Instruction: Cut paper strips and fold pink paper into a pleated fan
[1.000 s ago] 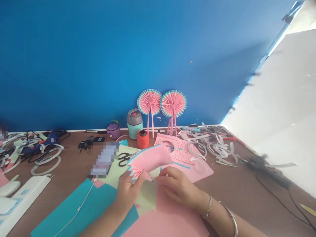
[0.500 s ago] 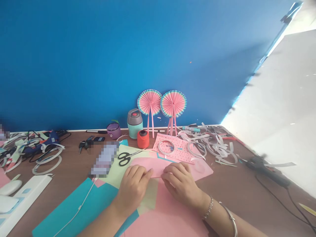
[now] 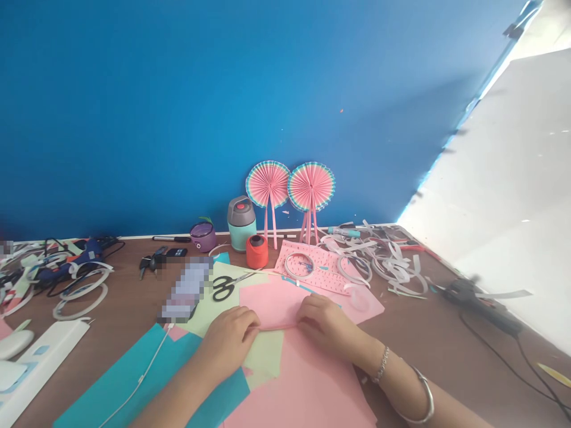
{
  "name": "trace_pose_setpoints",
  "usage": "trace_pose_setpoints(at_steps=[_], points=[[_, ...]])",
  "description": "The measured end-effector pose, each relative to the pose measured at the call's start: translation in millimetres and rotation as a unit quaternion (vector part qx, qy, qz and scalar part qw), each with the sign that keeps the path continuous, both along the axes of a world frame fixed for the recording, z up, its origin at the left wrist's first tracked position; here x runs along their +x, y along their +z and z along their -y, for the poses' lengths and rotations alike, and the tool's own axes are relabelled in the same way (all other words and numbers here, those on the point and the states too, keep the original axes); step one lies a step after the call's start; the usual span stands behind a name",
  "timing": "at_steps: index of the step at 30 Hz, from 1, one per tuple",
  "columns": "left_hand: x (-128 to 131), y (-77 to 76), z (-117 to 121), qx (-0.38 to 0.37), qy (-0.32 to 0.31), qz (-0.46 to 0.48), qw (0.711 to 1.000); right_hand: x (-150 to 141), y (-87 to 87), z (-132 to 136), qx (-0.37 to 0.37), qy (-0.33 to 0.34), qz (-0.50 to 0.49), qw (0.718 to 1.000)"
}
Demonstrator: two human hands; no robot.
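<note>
A piece of pink paper (image 3: pixel 272 306) lies between my hands, its near edge running from one to the other. My left hand (image 3: pixel 229 336) pinches it at the left end with curled fingers. At the right end, my right hand (image 3: pixel 328 324) has its fingers closed on the same paper. Both thumbs are mostly hidden. Under it are pale green paper (image 3: pixel 265 351) and larger pink sheets (image 3: pixel 303 386); teal paper (image 3: pixel 116 374) spreads to the left. Black-handled scissors (image 3: pixel 225 288) lie just beyond my left hand.
Two pink paper fans (image 3: pixel 267 184) lean on the blue wall behind a lidded mint container (image 3: pixel 241 229) and a red object (image 3: pixel 257 252). Tape rolls (image 3: pixel 300 266) and white strips (image 3: pixel 397 267) lie right. A phone (image 3: pixel 187 291) with a cable, and a power strip (image 3: pixel 44 362), are left.
My left hand has shifted left and slightly down, and my hands are farther apart. More of the pink paper shows between them, its near edge lower. The camera view has shifted slightly.
</note>
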State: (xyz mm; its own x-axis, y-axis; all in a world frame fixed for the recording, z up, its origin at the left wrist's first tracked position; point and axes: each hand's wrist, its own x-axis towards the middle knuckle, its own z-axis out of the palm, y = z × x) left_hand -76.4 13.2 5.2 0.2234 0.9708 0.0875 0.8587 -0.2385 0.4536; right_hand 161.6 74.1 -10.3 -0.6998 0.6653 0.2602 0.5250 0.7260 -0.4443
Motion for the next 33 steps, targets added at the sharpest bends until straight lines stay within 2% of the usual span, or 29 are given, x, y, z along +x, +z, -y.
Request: trace_pose_setpoints(at_steps=[5,9,17,24,33], points=[[-3,8.6,-3,-0.046,0.018,0.074,0.996,1,-0.8,-3,-0.028,0.003,-0.043,0.999],[-4,7.4,-3,-0.037,0.026,0.095,0.994,-1,-0.8,-2,-0.071,-0.058,-0.036,0.995],[-5,-5.0,-9,-0.016,0.066,0.103,0.992,-6,-0.6,-3,-0.055,-0.073,-0.025,0.996],[-4,-7.8,-12,-0.026,0.081,0.093,0.992,-6,-6.8,-7,-0.118,-0.108,-0.053,0.986],[-5,-9.4,-13,-0.034,0.076,0.079,0.993,-9,-0.2,-10,-0.197,-0.127,-0.073,0.97]])
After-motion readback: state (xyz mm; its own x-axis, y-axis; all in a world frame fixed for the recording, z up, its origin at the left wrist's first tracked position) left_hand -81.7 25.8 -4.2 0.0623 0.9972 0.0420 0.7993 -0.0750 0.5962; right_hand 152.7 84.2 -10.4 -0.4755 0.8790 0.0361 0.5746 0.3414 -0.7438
